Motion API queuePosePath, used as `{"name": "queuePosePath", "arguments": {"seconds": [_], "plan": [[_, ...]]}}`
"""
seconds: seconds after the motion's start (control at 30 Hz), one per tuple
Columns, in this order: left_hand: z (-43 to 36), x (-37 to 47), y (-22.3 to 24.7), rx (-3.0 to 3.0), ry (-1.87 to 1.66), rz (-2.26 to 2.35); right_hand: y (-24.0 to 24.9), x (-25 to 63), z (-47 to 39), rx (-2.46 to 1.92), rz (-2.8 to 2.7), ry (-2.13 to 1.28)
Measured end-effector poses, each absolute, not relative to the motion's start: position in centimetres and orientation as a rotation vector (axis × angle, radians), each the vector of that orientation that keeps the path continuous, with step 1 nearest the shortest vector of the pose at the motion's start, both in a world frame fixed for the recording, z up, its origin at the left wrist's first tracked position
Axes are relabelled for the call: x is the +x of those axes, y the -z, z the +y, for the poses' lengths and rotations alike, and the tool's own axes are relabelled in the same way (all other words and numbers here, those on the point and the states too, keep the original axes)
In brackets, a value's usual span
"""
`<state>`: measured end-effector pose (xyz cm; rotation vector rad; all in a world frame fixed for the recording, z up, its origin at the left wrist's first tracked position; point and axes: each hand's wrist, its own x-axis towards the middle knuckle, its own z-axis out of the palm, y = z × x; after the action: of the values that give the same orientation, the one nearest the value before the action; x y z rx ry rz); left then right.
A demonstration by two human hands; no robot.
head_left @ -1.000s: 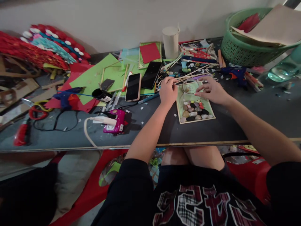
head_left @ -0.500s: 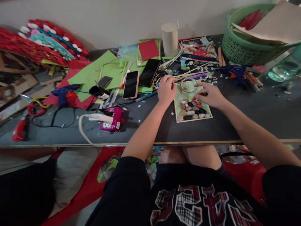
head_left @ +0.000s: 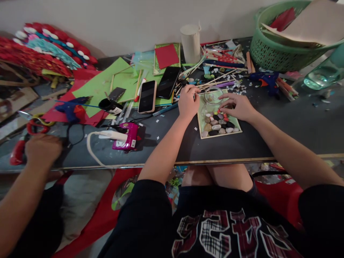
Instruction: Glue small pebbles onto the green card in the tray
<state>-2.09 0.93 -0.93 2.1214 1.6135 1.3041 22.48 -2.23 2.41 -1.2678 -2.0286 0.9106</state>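
Note:
A light green framed panel (head_left: 202, 110) lies on the dark table, with several dark, grey and tan stones (head_left: 216, 127) over its lower part and small red pieces near the middle. A clear round ring-like piece (head_left: 212, 95) rests at the panel's top. My left hand (head_left: 189, 101) is at the panel's upper left edge, fingers curled; what they hold, if anything, is hidden. Over the panel's right side, my right hand (head_left: 238, 106) has thumb and forefinger brought together near the red pieces, and anything between them is too small to name.
Two phones (head_left: 147, 96), a magenta power adapter (head_left: 129, 136) and a black jar (head_left: 110, 106) lie to the left. Glue guns (head_left: 264, 80), a green basket (head_left: 279, 53) and a glass (head_left: 319, 77) stand right. Another person's hand (head_left: 43, 149) is at far left.
Another person's hand and forearm have come in at the far left, beside the red-handled tool. The whole view has shifted slightly. My hands have hardly moved.

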Motion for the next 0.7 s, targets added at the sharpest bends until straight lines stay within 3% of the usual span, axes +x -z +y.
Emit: {"name": "queuePosePath", "arguments": {"seconds": [0.7], "plan": [[0.32,-1.74,0.04,2.153,-1.254,1.702,-2.38,22.52,-2.37,-1.278,-2.09,-0.704]]}}
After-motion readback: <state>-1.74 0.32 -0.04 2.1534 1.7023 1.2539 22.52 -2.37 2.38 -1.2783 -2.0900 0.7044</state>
